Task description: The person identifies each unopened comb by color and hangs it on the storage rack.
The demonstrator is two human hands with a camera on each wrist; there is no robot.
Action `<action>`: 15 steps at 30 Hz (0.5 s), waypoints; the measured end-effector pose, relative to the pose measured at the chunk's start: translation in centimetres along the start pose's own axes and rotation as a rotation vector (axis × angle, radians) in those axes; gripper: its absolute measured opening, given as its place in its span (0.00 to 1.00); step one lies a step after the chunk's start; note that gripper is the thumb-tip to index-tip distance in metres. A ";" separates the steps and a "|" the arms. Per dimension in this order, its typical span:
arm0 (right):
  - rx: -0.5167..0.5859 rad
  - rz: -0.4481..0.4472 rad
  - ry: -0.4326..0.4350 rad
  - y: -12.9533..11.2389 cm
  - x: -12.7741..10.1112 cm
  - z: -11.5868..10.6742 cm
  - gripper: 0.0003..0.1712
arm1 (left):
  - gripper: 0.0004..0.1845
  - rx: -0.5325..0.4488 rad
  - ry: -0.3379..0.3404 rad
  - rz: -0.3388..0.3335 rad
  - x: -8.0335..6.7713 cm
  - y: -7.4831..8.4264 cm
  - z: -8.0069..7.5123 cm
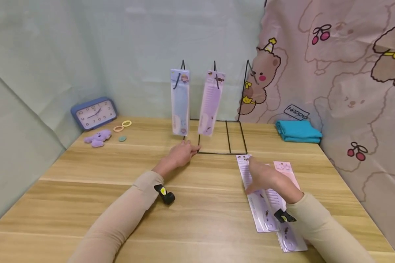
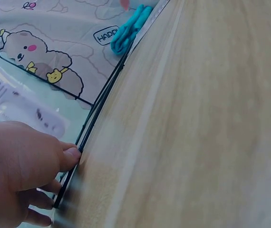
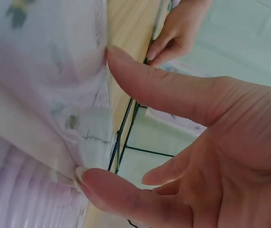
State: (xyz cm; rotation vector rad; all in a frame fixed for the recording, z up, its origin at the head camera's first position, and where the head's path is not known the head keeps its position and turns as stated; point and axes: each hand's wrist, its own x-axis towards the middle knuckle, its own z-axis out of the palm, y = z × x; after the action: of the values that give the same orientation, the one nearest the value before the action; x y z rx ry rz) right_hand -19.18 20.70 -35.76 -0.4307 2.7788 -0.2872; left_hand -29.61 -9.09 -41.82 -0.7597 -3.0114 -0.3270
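My left hand (image 1: pixel 181 153) grips the front base wire of a black wire display rack (image 1: pixel 217 153), its thumb on the wire in the left wrist view. From the rack hang a blue packaged comb (image 1: pixel 180 102) and a purple packaged comb (image 1: pixel 210 106); the right hook is bare. My right hand (image 1: pixel 264 175) is over a second purple packaged comb (image 1: pixel 258 208) lying on the table. In the right wrist view, thumb and forefinger are spread at the edges of a clear package (image 3: pixel 45 95). Partly under that arm lie another purple comb pack (image 1: pixel 288 233) and a pink pack (image 1: pixel 283 166).
A blue clock (image 1: pixel 94 113), a purple plush toy (image 1: pixel 98 138), hair ties (image 1: pixel 119 129) and a small green disc (image 1: pixel 122 138) are at the back left of the wooden table (image 1: pixel 197 212). A folded teal cloth (image 1: pixel 297 132) lies at the back right. Curtains hang behind.
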 end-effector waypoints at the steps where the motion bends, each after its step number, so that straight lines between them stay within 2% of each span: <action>1: -0.009 -0.011 0.008 -0.1 0.0 0.0 0.73 | 0.21 0.000 0.002 0.000 0.0 0.0 0.0; 7: 0.008 0.006 0.019 0.0 0.3 0.5 0.81 | 0.21 -0.005 -0.006 -0.003 0.1 -0.1 0.0; 15: 0.019 0.032 0.000 0.3 0.6 0.5 0.84 | 0.21 -0.026 -0.009 -0.011 -0.1 0.1 -0.2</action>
State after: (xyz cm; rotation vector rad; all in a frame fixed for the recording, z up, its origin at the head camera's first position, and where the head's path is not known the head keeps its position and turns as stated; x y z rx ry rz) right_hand -19.67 20.75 -36.46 -0.3815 2.7777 -0.3057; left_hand -29.48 -9.14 -41.59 -0.7493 -3.0266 -0.3649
